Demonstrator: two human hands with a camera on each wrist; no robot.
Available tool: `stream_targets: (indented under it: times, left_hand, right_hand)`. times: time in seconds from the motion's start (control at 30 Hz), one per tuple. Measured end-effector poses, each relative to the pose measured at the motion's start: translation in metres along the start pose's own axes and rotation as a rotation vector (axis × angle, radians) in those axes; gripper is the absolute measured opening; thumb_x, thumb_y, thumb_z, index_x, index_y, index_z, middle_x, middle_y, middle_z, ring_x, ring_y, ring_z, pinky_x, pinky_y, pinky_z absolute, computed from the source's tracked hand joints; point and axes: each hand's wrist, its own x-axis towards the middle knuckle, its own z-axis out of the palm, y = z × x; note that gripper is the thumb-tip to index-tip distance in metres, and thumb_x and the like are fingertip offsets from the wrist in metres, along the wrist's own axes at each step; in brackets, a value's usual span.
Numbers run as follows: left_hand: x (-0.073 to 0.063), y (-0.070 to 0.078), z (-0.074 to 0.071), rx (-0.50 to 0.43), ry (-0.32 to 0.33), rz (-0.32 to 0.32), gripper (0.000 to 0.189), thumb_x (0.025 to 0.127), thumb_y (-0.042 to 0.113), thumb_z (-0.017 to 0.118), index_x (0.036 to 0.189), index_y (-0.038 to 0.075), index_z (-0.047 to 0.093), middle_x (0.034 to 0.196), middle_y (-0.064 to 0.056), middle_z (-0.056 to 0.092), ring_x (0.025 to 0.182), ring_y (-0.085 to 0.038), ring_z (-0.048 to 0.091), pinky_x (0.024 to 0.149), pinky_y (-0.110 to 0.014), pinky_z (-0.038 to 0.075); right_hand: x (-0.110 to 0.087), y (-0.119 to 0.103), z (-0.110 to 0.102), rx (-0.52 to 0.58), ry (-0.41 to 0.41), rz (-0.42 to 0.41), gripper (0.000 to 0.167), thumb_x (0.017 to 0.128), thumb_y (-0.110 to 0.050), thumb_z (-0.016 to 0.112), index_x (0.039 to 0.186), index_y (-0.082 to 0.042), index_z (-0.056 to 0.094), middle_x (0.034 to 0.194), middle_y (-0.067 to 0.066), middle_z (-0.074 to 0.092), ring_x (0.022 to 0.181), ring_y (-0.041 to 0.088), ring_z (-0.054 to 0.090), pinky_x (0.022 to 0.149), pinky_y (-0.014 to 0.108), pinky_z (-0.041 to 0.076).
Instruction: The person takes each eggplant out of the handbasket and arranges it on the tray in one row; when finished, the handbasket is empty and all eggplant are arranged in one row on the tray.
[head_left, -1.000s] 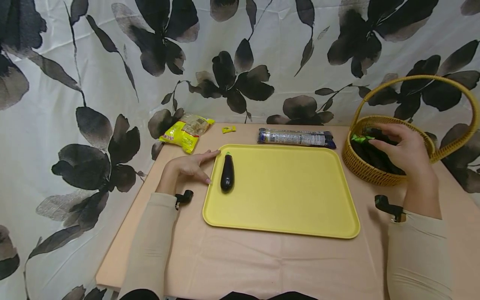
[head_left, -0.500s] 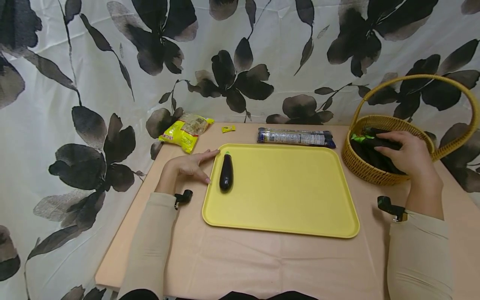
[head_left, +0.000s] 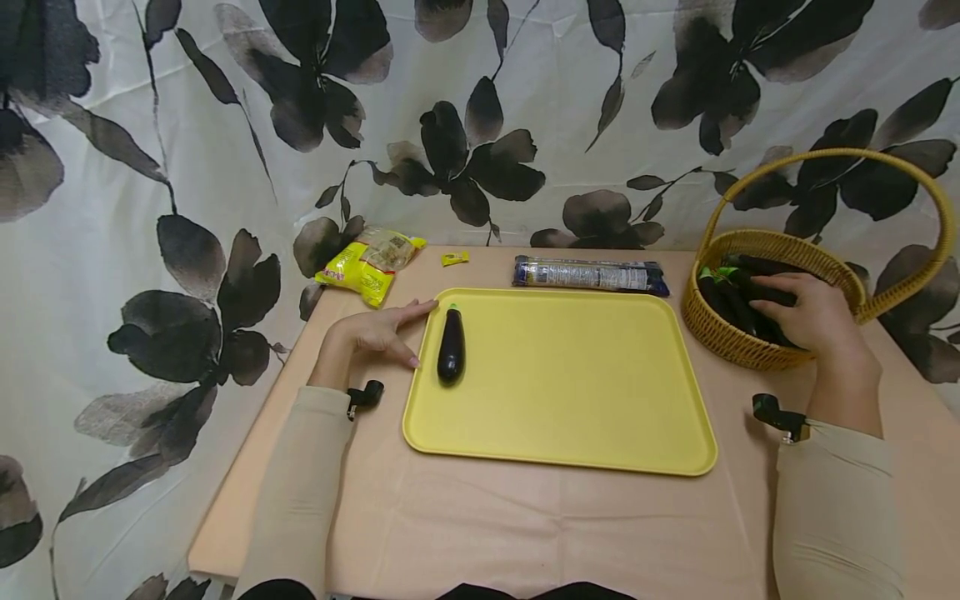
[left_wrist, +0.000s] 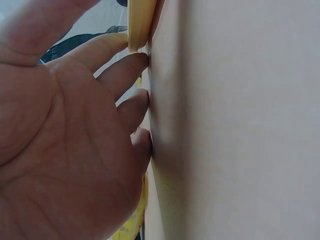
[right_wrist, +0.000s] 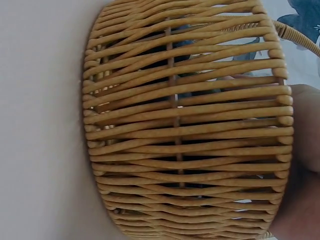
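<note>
In the head view, my left hand (head_left: 372, 333) rests at the left edge of the yellow tray (head_left: 570, 383), thumb and forefinger touching its rim. The left wrist view shows its fingers loosely extended, tips at the tabletop beside the tray (left_wrist: 140, 22). A dark purple eggplant (head_left: 452, 346) lies lengthwise near the tray's left side. On the right, my right hand (head_left: 817, 317) reaches into a wicker basket (head_left: 738, 354) and grips an eggplant (head_left: 767, 293) between thumb and fingers. Several more eggplants (head_left: 731, 304) lie around it. In the right wrist view, the basket wall (right_wrist: 190, 125) hides most of that hand.
Behind the tray lies a long dark-blue packet (head_left: 590, 275). A yellow bag (head_left: 371, 265) and a small yellow wrapped piece (head_left: 454, 258) are at the back left. The basket's tall handle (head_left: 828, 153) arches above the right hand. A floral curtain (head_left: 480, 100) hangs behind the table.
My right hand has gone from fingers spread over the basket to gripping an eggplant, which has shifted and now sits slightly lower among the others. The left hand stays at the tray.
</note>
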Motion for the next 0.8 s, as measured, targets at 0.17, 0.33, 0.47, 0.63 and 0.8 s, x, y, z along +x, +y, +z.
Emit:
stream_targets:
  times: [0.17,0.33,0.47,0.63,0.8]
  left_hand:
    - [0.0009,-0.0012,-0.0004,-0.011,0.003,-0.003,0.125,0.067,0.037,0.098,0.165,0.044,0.022,0.177,-0.005,-0.005,0.163,-0.031,-0.009,0.128,-0.063,-0.005]
    - [0.0004,0.0004,-0.0007,-0.030,-0.005,0.007,0.124,0.067,0.035,0.098,0.165,0.043,0.022,0.177,-0.005,-0.006,0.163,-0.031,-0.010,0.128,-0.062,-0.005]
    - [0.0003,0.0007,-0.0001,-0.032,-0.006,0.010,0.125,0.067,0.034,0.099,0.165,0.043,0.022,0.177,-0.005,-0.006,0.163,-0.031,-0.011,0.128,-0.062,-0.005]
    - [0.0009,0.0007,0.0008,-0.030,-0.004,0.012,0.125,0.067,0.034,0.099,0.165,0.043,0.022,0.177,-0.005,-0.006,0.163,-0.031,-0.011,0.128,-0.063,-0.005]
    - [-0.0013,0.0029,0.0007,-0.031,-0.004,0.005,0.125,0.067,0.034,0.099,0.165,0.043,0.022,0.177,-0.004,-0.006,0.163,-0.031,-0.010,0.129,-0.062,-0.004]
  right_hand:
    - [0.0010,0.0021,0.0022,-0.010,-0.038,0.010,0.056,0.109,-0.037,0.051,0.152,-0.002,0.049,0.154,0.040,0.038,0.144,0.063,0.025,0.113,0.080,0.021]
    - [-0.0001,0.0021,0.0055,-0.003,-0.038,0.044,0.060,0.109,-0.044,0.048,0.155,-0.005,0.047,0.153,0.042,0.037,0.143,0.066,0.024,0.112,0.081,0.020]
    - [-0.0009,0.0027,0.0072,-0.001,-0.027,0.065,0.060,0.110,-0.046,0.046,0.157,-0.008,0.045,0.154,0.042,0.036,0.144,0.067,0.021,0.112,0.082,0.017]
    - [-0.0006,0.0030,0.0073,-0.002,0.000,0.086,0.058,0.110,-0.043,0.046,0.157,-0.008,0.045,0.154,0.041,0.037,0.141,0.066,0.026,0.111,0.081,0.022]
    - [-0.0019,-0.0013,0.0062,0.031,0.038,0.084,0.058,0.110,-0.043,0.045,0.157,-0.010,0.045,0.151,0.041,0.042,0.128,0.056,0.042,0.097,0.071,0.040]
